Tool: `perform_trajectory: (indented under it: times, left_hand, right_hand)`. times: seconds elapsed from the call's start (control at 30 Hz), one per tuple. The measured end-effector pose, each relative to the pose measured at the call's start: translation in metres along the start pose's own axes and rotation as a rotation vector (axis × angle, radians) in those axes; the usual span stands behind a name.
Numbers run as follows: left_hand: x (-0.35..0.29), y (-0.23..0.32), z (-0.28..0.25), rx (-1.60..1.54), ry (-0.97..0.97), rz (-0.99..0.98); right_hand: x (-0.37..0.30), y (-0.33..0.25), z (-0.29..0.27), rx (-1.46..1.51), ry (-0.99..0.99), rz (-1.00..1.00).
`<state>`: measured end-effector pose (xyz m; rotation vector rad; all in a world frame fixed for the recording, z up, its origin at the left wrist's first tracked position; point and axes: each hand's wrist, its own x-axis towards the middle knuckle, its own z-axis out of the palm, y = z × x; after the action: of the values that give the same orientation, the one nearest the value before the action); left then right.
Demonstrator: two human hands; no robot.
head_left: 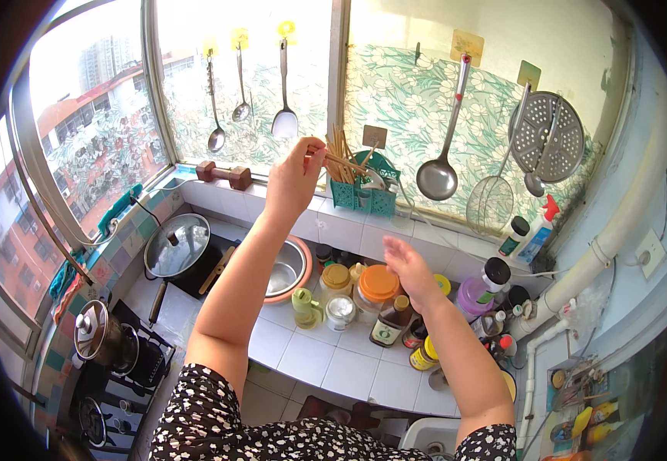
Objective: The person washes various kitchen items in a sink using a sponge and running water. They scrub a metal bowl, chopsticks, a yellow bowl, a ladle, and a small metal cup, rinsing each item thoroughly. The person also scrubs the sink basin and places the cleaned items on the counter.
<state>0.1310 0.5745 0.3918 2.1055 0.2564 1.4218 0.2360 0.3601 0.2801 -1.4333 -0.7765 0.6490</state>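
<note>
Several wooden-looking chopsticks [337,144] in teal basket [345,197], far tiled ledge [341,230]; likely light, stiff, best gripped by upper ends. Left hand [295,175]: fingertips together beside them, clamp unclear. Right hand [412,272]: fingers extended, unclamped, near orange-lidded jar [375,286].

Jars [379,284], bottles [391,323] on tiled counter [347,363]

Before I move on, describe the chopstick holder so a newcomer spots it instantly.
Find the tiled ledge below the windows. Left of the large hanging ladle sits the chopstick holder, the only green openwork basket there, bristling with chopsticks.
</note>
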Motion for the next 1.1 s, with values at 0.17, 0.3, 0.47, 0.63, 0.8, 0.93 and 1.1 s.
perform_trajectory:
  times: [0.17,0.3,0.47,0.63,0.8,0.93,1.1]
  left_hand:
    - [0.059,-0.042,-0.001,0.368,-0.06,0.196]
    - [0.083,-0.06,0.018,0.531,-0.241,0.186]
    - [0.102,-0.084,0.052,0.701,-0.442,0.232]
    - [0.096,-0.103,0.072,0.921,-0.493,0.207]
    - [0.094,-0.091,0.076,0.872,-0.612,0.118]
    - [0.066,-0.044,0.069,0.643,-0.104,0.308]
    - [-0.066,0.063,0.109,0.073,-0.37,0.455]
  right_hand:
    - [0.112,-0.05,0.055,-0.785,0.033,-0.534]
    - [0.158,-0.056,0.071,-1.021,0.077,-0.49]
    - [0.176,-0.052,0.073,-1.052,0.089,-0.464]
    - [0.182,-0.057,0.072,-1.308,0.053,-0.371]
    - [0.166,-0.055,0.062,-1.376,0.148,-0.432]
    - [0.107,-0.044,0.039,-1.082,0.356,-0.641]
    - [-0.061,0.012,-0.01,-0.776,0.485,-0.592]
